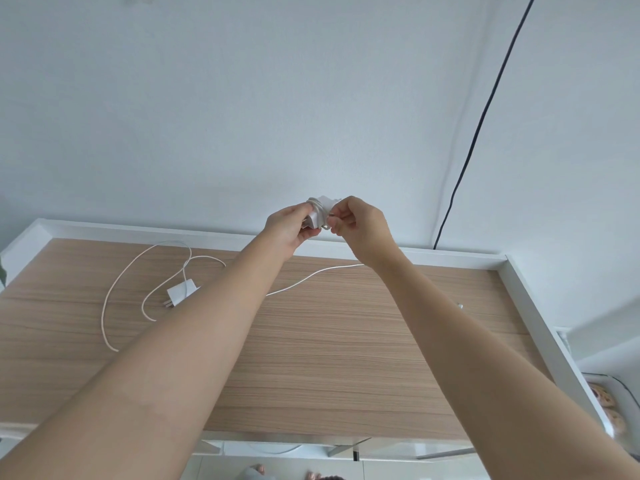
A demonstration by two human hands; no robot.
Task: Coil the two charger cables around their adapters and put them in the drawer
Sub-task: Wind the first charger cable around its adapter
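Half-coiled adapter (318,213) gripped in left hand (289,227), its cable (313,276) pinched by right hand (360,227).

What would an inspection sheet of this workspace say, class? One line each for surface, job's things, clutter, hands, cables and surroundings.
Surface: wood-grain desk top with a raised white rim.
Job's things: held adapter, partly wrapped; second adapter lying on the desk, uncoiled.
Clutter: nothing seen.
Hands: left hand grips the held adapter; right hand pinches its cable.
Cables: trailing cable across the desk; loose cable looped; black wall cable.
Surroundings: white wall; drawer not visible.
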